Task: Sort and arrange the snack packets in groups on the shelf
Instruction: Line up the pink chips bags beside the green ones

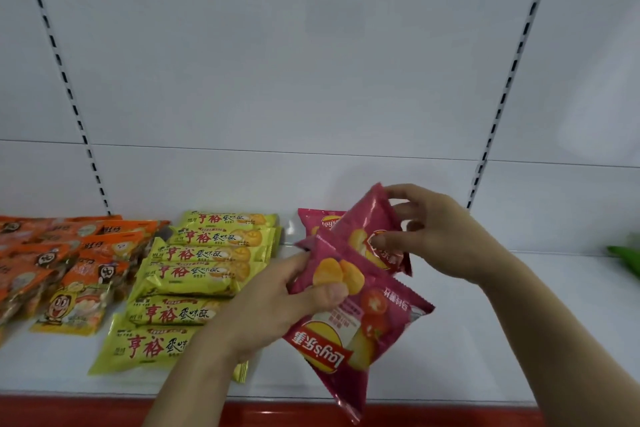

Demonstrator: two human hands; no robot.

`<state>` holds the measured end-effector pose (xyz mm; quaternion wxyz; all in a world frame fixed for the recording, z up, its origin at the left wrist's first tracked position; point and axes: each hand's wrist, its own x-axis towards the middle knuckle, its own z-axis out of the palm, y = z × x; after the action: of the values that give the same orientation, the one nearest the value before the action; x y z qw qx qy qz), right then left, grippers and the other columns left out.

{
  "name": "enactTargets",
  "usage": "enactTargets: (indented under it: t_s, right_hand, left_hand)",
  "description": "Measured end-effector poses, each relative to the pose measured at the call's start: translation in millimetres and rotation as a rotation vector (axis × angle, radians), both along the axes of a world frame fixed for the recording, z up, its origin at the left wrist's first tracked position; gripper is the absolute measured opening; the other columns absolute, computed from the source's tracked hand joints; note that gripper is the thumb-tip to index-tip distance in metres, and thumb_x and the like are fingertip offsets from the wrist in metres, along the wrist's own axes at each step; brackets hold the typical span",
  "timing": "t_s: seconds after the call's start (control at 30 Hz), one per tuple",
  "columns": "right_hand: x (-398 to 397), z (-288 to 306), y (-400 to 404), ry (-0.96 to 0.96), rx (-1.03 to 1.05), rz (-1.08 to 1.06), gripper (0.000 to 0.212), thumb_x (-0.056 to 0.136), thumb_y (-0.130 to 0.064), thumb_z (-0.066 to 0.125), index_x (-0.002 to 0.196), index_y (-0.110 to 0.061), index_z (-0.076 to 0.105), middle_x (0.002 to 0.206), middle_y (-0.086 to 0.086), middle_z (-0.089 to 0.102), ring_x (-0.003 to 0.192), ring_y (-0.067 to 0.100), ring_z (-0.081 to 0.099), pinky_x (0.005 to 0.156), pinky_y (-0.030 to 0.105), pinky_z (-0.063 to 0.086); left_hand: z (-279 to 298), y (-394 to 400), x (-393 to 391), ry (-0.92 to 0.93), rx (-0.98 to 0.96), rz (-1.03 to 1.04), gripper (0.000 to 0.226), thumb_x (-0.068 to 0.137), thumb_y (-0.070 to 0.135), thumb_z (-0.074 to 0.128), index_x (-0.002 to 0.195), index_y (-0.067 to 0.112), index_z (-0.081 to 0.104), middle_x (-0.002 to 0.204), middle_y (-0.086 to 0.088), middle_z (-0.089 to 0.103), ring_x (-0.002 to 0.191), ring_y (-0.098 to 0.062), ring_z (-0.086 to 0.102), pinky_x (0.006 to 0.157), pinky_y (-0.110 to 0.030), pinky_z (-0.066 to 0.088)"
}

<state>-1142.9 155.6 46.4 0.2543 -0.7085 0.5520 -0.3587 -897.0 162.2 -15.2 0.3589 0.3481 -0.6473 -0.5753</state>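
My left hand (pixel 277 298) grips a pink Lay's chip packet (pixel 349 333) by its upper end, thumb on the front, holding it upside down above the shelf's front edge. My right hand (pixel 433 239) pinches a second pink Lay's packet (pixel 367 236) higher up, tilted. A third pink packet (pixel 318 220) lies flat on the white shelf (pixel 467 322) behind them. Several yellow-green biscuit packets (pixel 204 270) lie in a stacked column left of my left hand. Orange snack packets (pixel 69 253) are piled at the far left.
A green packet (pixel 625 255) pokes in at the right edge of the shelf. A red strip (pixel 104 409) runs along the shelf's front. White back panels with slotted uprights (pixel 502 97) rise behind. Bare shelf surface lies to the right of my hands.
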Motion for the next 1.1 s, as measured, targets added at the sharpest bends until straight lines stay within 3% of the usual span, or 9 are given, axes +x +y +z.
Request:
enactTargets:
  t_s: [0.13,0.27,0.37,0.53,0.7,0.83,0.93,1.0,1.1]
  right_hand:
    - [13.2,-20.4,0.4,-0.340,-0.028,-0.093,0.060,0.077,-0.034,0.079,0.132,-0.027,0.056,0.103,-0.009,0.076,0.089,0.013,0.075,0.067,0.027,0.060]
    - [22.8,-41.4,0.3,-0.575,0.193,-0.126,0.069,0.074,-0.052,0.068,0.132,-0.017,0.054,0.103,0.000,0.076,0.092,0.020,0.075,0.076,0.039,0.062]
    - [31.1,-52.5,-0.5,-0.692,0.298,-0.046,0.054,0.079,-0.044,0.066,0.121,-0.011,0.061,0.104,0.008,0.076,0.096,0.028,0.074,0.083,0.045,0.060]
    - [26.1,-57.0,-14.1,-0.853,0.209,-0.089,0.037,0.086,-0.018,0.072,0.120,-0.006,0.063,0.109,0.015,0.074,0.099,0.036,0.073,0.085,0.049,0.059]
    - [11.0,-67.4,-31.9,-0.657,0.266,-0.268,0.026,0.082,-0.019,0.079,0.102,-0.005,0.072,0.091,0.009,0.078,0.082,0.023,0.074,0.074,0.034,0.056]
    - [9.0,-85.7,-38.1,-0.503,0.366,-0.291,0.019,0.085,-0.030,0.076,0.084,-0.011,0.073,0.079,0.008,0.075,0.088,0.034,0.074,0.074,0.036,0.054]
    - [22.0,-91.8,-45.3,-0.394,0.299,-0.276,0.018,0.089,-0.030,0.074,0.089,-0.012,0.075,0.085,0.006,0.077,0.084,0.027,0.074,0.076,0.037,0.061]
    - [31.2,-92.8,-52.6,-0.260,0.203,-0.304,0.021,0.090,-0.037,0.071,0.087,-0.016,0.074,0.079,-0.001,0.075,0.072,0.016,0.071,0.061,0.027,0.055]
    - [37.9,-97.9,-62.4,-0.006,0.094,-0.404,0.031,0.092,-0.048,0.065,0.080,-0.020,0.067,0.071,-0.005,0.068,0.068,0.013,0.063,0.055,0.025,0.044]
  left_hand:
    - [-13.3,-0.1,-3.8,0.050,-0.018,0.102,0.034,0.071,0.049,0.081,0.102,0.035,0.077,0.107,-0.004,0.080,0.097,-0.025,0.077,0.079,-0.032,0.060]
    - [-15.7,1.3,-10.1,0.162,0.016,0.232,0.027,0.081,0.040,0.082,0.104,0.025,0.077,0.102,-0.005,0.080,0.092,-0.026,0.078,0.075,-0.033,0.061]
    - [-19.4,0.5,-11.8,0.193,0.069,0.269,0.045,0.073,0.040,0.074,0.112,0.018,0.072,0.102,-0.007,0.080,0.092,-0.028,0.078,0.078,-0.038,0.061]
    - [-17.4,5.4,-10.8,0.088,0.054,0.247,0.040,0.076,0.044,0.073,0.112,0.026,0.073,0.100,0.002,0.081,0.090,-0.021,0.079,0.079,-0.040,0.063]
    - [-14.9,4.0,10.1,0.170,0.062,0.523,0.026,0.084,0.048,0.072,0.102,0.030,0.075,0.093,-0.002,0.081,0.082,-0.026,0.079,0.083,-0.061,0.060]
    - [-15.7,2.3,22.3,0.158,0.068,0.594,0.023,0.089,0.047,0.070,0.104,0.030,0.073,0.091,-0.001,0.081,0.080,-0.024,0.079,0.085,-0.063,0.060]
    - [-20.2,2.7,19.5,0.121,0.074,0.595,0.027,0.090,0.049,0.069,0.108,0.029,0.071,0.091,0.001,0.081,0.079,-0.022,0.079,0.080,-0.057,0.063]
    - [-23.1,2.8,17.1,0.111,0.081,0.602,0.028,0.091,0.050,0.067,0.108,0.029,0.070,0.087,0.002,0.080,0.076,-0.021,0.079,0.067,-0.044,0.064]
    - [-23.7,2.5,14.5,0.103,0.084,0.616,0.031,0.092,0.050,0.065,0.107,0.024,0.069,0.083,0.000,0.080,0.070,-0.021,0.078,0.051,-0.032,0.057]
